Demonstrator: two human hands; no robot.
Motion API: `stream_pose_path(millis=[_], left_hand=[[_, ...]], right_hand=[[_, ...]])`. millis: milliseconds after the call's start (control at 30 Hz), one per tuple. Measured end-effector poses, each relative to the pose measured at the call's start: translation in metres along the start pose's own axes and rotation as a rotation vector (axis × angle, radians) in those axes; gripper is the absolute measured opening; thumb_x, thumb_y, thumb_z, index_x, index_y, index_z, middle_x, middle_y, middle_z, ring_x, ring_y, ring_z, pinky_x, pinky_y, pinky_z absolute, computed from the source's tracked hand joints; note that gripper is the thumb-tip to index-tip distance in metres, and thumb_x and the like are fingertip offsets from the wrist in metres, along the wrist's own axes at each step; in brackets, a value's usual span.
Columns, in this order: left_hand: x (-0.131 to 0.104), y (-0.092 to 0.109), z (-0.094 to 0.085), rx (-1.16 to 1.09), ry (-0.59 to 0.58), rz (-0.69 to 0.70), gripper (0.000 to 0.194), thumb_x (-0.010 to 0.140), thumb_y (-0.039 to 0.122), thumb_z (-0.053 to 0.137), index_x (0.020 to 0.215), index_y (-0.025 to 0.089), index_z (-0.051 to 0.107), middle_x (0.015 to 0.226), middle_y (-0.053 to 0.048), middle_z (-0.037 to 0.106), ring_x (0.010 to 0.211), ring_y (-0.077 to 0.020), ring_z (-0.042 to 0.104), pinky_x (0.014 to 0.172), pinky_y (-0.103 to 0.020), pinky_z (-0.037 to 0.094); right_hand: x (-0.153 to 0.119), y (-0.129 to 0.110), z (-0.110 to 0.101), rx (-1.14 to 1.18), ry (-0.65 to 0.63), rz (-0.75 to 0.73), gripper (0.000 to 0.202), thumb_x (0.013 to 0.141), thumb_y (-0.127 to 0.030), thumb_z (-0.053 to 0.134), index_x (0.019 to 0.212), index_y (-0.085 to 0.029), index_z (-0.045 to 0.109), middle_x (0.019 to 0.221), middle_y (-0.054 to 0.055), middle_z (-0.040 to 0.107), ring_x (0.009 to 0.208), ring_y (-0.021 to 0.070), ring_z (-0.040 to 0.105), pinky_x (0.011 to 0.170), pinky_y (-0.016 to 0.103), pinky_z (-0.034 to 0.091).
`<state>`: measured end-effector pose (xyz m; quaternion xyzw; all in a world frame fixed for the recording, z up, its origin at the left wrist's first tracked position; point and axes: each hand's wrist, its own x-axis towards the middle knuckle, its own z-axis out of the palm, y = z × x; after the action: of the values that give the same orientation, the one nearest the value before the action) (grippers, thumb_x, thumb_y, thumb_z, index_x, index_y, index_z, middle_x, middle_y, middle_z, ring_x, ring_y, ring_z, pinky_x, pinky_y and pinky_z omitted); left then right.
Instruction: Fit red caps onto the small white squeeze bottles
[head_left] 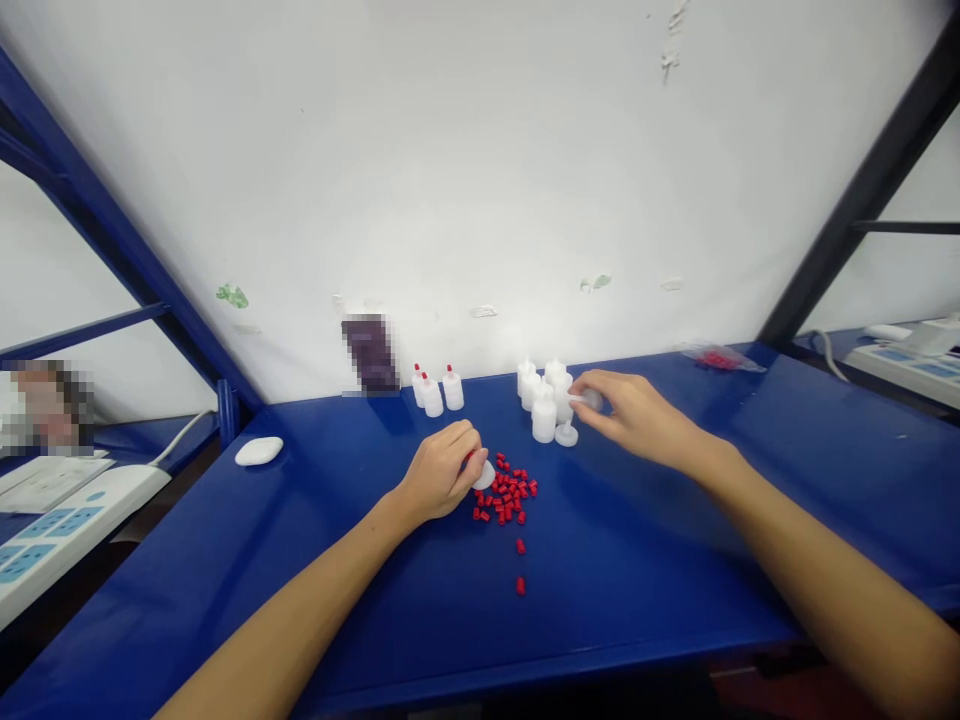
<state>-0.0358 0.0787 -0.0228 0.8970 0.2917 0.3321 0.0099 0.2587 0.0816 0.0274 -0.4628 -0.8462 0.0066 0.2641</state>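
Note:
My left hand (442, 468) is closed on a white nozzle cap (484, 475), its round base facing right and a bit of red showing at the fingers. Right beside it lies a loose pile of small red tip caps (510, 490). My right hand (630, 415) pinches another white nozzle cap (589, 400), partly hidden by the fingers. Just left of that hand stands a cluster of white squeeze bottles (544, 418). A single nozzle cap (566, 435) rests on its base in front of them. Farther left, 3 white bottles with red tips (433, 397) stand upright.
The blue table (360, 610) meets a white wall behind. A clear bag with red pieces (720, 358) lies at the back right. A white rounded case (259, 451) sits at the left, and a power strip (67, 530) is beyond the left edge. Blue frame posts (112, 200) flank the table.

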Motion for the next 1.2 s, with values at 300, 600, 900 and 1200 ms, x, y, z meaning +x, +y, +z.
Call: stream_pose_path(millis=[300,600,900,1200], left_hand=[[0.000,0.002,0.001,-0.005,-0.023,0.017,0.029,0.100,0.022,0.030,0.072,0.021,0.041,0.071,-0.001,0.047,0.065,-0.0154,0.042,0.061,-0.029,0.036],[-0.001,-0.001,0.007,-0.025,-0.013,0.013,0.027,0.100,0.022,0.032,0.075,0.020,0.041,0.072,-0.001,0.046,0.066,-0.0153,0.041,0.063,-0.029,0.035],[-0.001,0.003,0.001,-0.074,0.048,0.020,0.024,0.098,0.021,0.036,0.075,0.020,0.041,0.072,-0.001,0.046,0.066,-0.0144,0.042,0.063,-0.029,0.035],[-0.009,0.091,0.018,-0.454,-0.084,0.262,0.025,0.095,0.024,0.033,0.071,0.021,0.035,0.059,0.002,0.042,0.050,-0.0107,0.036,0.049,-0.026,0.031]], right_hand=[[0.002,0.003,0.002,0.079,-0.043,0.075,0.020,0.091,-0.032,0.057,0.085,-0.019,0.071,0.086,0.005,0.070,0.075,0.0184,0.064,0.066,0.029,0.047],[0.002,0.003,0.022,0.026,-0.121,0.097,0.013,0.088,-0.023,0.057,0.090,-0.019,0.069,0.086,0.004,0.073,0.076,0.0182,0.066,0.065,0.027,0.044],[0.001,0.005,0.022,-0.128,0.022,0.133,0.016,0.088,-0.028,0.058,0.101,-0.022,0.065,0.084,0.003,0.065,0.069,0.0179,0.060,0.058,0.027,0.037],[0.005,0.002,0.022,0.118,0.488,0.068,0.023,0.074,-0.003,0.047,0.086,-0.019,0.058,0.080,0.002,0.053,0.063,0.0145,0.052,0.065,0.029,0.043]])
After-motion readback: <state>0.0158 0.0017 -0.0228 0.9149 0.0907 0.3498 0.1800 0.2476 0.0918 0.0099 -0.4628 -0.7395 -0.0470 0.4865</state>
